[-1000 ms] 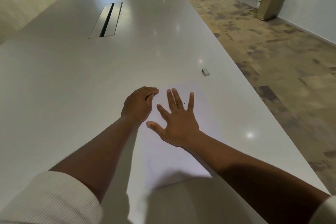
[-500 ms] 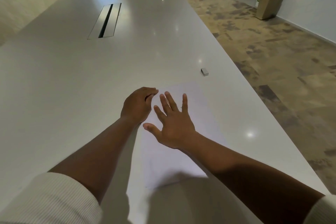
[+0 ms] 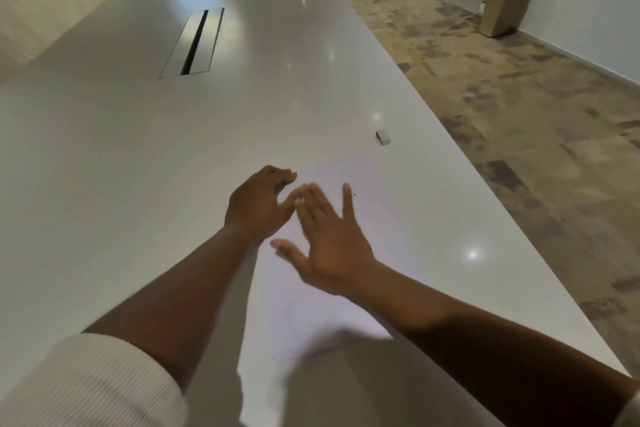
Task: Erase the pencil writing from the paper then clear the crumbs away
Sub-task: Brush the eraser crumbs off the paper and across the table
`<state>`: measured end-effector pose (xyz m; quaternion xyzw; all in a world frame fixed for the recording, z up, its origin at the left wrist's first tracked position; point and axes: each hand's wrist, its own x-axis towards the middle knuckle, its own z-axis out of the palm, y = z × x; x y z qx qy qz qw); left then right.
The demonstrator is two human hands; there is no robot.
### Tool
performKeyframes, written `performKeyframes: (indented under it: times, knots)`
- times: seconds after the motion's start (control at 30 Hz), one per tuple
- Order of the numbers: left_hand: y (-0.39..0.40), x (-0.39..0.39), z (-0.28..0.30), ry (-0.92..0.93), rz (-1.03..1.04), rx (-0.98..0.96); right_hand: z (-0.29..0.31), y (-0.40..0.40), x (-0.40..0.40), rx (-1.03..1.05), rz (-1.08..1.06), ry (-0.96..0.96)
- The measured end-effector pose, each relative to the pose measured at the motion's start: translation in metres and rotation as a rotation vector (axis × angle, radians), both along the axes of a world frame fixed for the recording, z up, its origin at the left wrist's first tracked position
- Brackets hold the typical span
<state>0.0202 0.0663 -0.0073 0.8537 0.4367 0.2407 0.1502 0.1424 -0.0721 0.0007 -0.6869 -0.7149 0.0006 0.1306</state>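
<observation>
Two hands over paper (image 3: 377, 229) lying flat on white table (image 3: 138, 184). Left hand (image 3: 258, 208) rests at sheet's left edge, fingers loosely bent, gripping nothing. Right hand (image 3: 329, 253) spread flat over the paper, blurred. Few dark crumbs (image 3: 354, 193) beyond its fingertips. Eraser (image 3: 383, 137) apart, past sheet's far corner

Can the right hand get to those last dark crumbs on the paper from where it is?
Probably yes: the right hand is open over the paper, and the crumbs lie just beside its outermost fingertip with nothing between.
</observation>
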Motion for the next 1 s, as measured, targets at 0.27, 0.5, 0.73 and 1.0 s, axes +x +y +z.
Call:
performKeyframes:
  times: [0.27, 0.5, 0.73, 1.0]
  knots:
    - [0.002, 0.000, 0.001, 0.016, -0.016, 0.017, -0.003, -0.007, 0.012, -0.167, -0.323, -0.045]
    - [0.003, 0.001, 0.001, 0.013, -0.020, 0.003, -0.001, -0.006, 0.008, -0.045, -0.111, 0.047]
    - [0.004, 0.001, -0.001, -0.001, -0.013, -0.017, -0.008, -0.006, 0.006, -0.134, -0.083, 0.011]
    - [0.004, 0.001, -0.001, 0.005, -0.011, -0.009, 0.002, -0.006, 0.026, -0.057, -0.199, 0.032]
